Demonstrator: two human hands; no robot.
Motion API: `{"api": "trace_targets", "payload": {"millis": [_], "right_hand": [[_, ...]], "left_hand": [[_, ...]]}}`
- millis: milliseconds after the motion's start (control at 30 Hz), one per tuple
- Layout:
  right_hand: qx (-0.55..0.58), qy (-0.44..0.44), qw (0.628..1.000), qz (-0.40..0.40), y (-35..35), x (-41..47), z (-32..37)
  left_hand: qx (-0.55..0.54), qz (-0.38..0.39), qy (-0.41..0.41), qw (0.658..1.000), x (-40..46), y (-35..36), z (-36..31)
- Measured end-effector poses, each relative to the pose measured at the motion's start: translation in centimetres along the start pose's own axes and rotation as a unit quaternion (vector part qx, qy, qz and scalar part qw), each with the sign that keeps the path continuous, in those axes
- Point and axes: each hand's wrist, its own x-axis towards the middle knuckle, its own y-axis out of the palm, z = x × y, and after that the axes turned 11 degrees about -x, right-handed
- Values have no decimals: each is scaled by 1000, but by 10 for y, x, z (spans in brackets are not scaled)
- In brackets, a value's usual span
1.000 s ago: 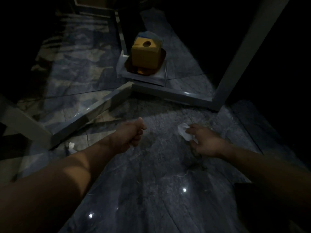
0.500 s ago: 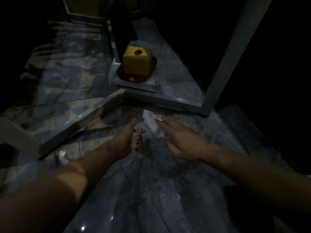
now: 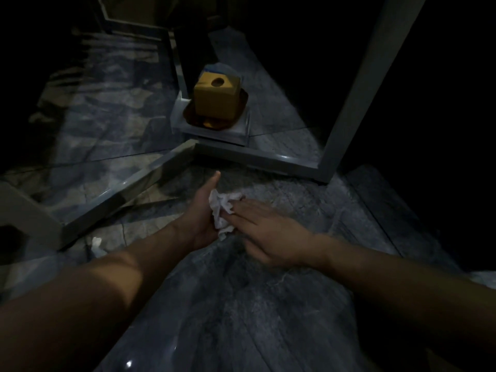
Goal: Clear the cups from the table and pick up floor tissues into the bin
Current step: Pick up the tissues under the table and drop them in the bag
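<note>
A bunch of crumpled white tissues (image 3: 222,212) sits in the palm of my left hand (image 3: 201,214), which is cupped with the thumb pointing up. The fingers of my right hand (image 3: 264,230) press the tissues into that palm from the right. Both hands hover low over the dark marble floor (image 3: 241,304). Another small white tissue (image 3: 96,241) lies on the floor to the left, beside a pale table leg. No cups and no bin are in view.
A glass table's pale frame (image 3: 257,157) crosses just beyond my hands, with one leg (image 3: 357,87) rising at right and another (image 3: 29,216) at left. Under the glass, a yellow tissue box (image 3: 214,99) stands on a brown tray. The surroundings are very dark.
My right hand lifted a tissue off the floor at right and carried it left into my left hand, which opened from a fist to take it.
</note>
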Motion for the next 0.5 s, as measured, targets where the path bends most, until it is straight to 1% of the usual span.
{"api": "trace_targets", "payload": {"millis": [100,200,333,433,500], "right_hand": [[-30,-14,999,18,5,1,-3],[-52,-30,998,14,7,2,-3],[-58,-53,997,-6,7,4,-1],[-67,-68,995,4,7,9,-1],[-70,-68,995,14,6,12,-2]], "left_hand": [[18,4,-6,1000,6,-5,3],[89,-25,15,996,14,-11,9],[146,-87,99,980,12,-16,14],[189,-135,137,963,6,-28,7],[200,-149,151,957,2,-40,0]]}}
